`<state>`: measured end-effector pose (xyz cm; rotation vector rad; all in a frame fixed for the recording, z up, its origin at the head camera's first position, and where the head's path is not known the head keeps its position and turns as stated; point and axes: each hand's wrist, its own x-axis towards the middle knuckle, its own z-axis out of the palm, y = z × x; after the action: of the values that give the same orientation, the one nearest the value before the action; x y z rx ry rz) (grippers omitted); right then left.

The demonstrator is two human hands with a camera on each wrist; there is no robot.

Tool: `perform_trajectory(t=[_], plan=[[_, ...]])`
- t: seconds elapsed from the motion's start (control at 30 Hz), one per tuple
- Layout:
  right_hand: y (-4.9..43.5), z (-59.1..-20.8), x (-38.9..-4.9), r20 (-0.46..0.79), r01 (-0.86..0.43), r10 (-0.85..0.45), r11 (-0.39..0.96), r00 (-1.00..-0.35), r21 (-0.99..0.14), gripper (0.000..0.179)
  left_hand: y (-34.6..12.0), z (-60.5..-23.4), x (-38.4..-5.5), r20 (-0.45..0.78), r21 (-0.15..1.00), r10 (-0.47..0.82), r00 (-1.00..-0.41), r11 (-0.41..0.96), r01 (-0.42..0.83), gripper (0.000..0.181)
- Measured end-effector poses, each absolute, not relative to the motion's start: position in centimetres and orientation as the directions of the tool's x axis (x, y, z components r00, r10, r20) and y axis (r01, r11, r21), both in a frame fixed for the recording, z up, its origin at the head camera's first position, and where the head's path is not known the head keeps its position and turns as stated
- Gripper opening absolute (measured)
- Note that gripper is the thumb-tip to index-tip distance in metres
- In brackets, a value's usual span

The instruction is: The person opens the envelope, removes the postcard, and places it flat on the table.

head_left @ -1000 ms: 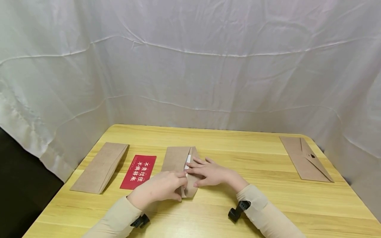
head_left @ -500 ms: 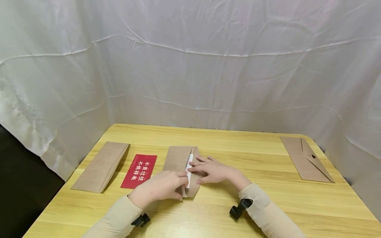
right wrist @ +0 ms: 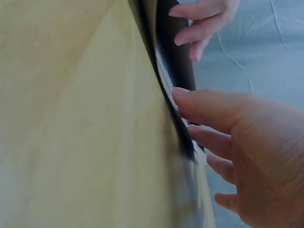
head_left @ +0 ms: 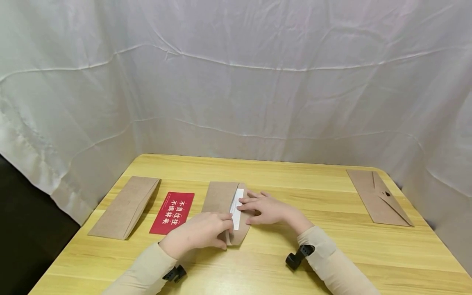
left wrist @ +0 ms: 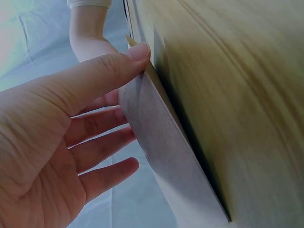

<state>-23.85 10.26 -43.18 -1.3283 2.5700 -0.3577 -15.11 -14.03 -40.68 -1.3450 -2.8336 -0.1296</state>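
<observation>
A brown paper envelope [head_left: 221, 196] lies in the middle of the table, its mouth and unfolded flap facing right. White paper [head_left: 239, 198] sticks out of that mouth over the flap. My left hand [head_left: 203, 230] grips the envelope's near edge, thumb on the edge and fingers over the top. In the left wrist view, the thumb crosses the edge of the envelope [left wrist: 161, 133], with the last fingers spread. My right hand [head_left: 271, 209] rests its fingertips on the white paper from the right, fingers spread. The right wrist view shows its thumb beside the flap's edge.
Left of the hands lies a red card [head_left: 172, 213] with white characters. Another brown envelope [head_left: 123, 207] lies at the table's left edge, and a third envelope [head_left: 380, 198] with a dark mark at the far right. A pale curtain [head_left: 258, 102] hangs behind the table.
My right hand has moved slightly right and back, and more of the white paper has slid out of the envelope over its flap. My left hand stays in place.
</observation>
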Motion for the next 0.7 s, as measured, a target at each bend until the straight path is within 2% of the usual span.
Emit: perform_trajectory(t=[0.27,0.7], plan=[[10.9,-42.1,-23.9,-0.130,-0.737,-0.816,0.566,-0.563,-0.370,0.039,-14.0,-40.7,-15.0,0.028,0.065,0.766,-0.643,0.640,0.766,0.034],[11.5,-40.9,-23.8,-0.169,-0.698,-0.782,0.614,-0.599,-0.369,0.032,-14.0,-40.6,-15.0,0.017,0.083,0.760,-0.649,0.646,0.759,0.034]])
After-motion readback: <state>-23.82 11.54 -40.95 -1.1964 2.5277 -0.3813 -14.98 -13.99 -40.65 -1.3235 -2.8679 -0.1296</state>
